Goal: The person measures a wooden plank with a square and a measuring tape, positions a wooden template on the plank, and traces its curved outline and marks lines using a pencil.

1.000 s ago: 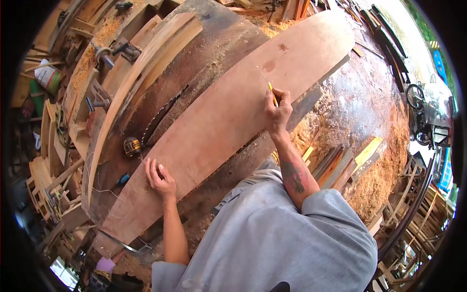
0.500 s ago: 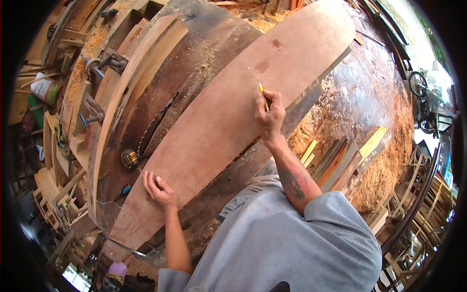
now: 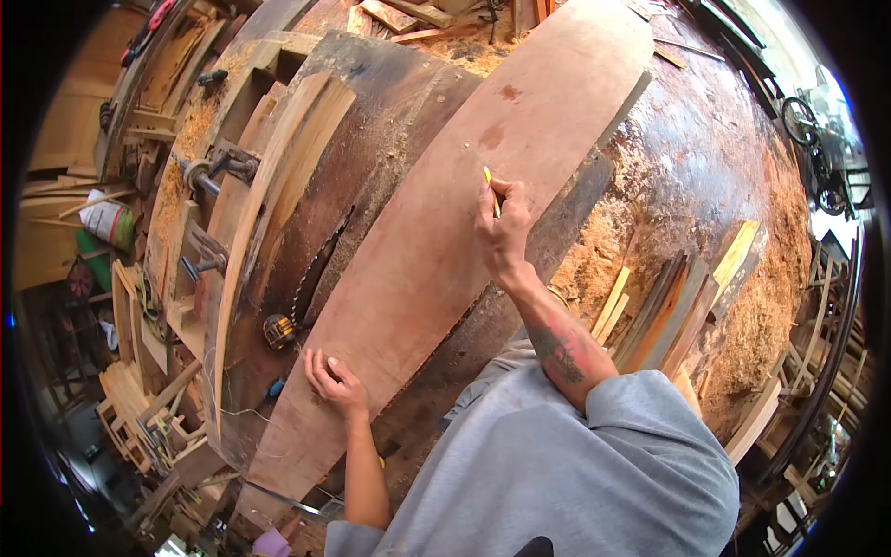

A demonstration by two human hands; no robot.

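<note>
A long, reddish-brown wooden board [image 3: 418, 251] with a rounded far end lies diagonally before me. My right hand [image 3: 504, 227] is closed around a yellow pencil [image 3: 487, 176], its tip pointing at the middle of the board. Whether the tip touches the wood I cannot tell. Near the board's lower left end, my left hand [image 3: 336, 381] rests on the surface with fingers loosely bent and apart, holding nothing. A thin metal strip [image 3: 295, 502] crosses the board's near end. Darker reddish patches [image 3: 492, 136] mark the board farther up.
Left of the board are a yellow-and-black tape measure [image 3: 278, 330], clamps [image 3: 206, 251] and a curved timber piece [image 3: 269, 213]. Narrow wood strips [image 3: 664, 306] and sawdust [image 3: 761, 334] lie to the right. A bicycle [image 3: 803, 125] stands at the far right.
The view has shifted, so most surroundings appear lower and farther right. My right hand with the pencil sits slightly nearer along the board. My left hand still rests on the board.
</note>
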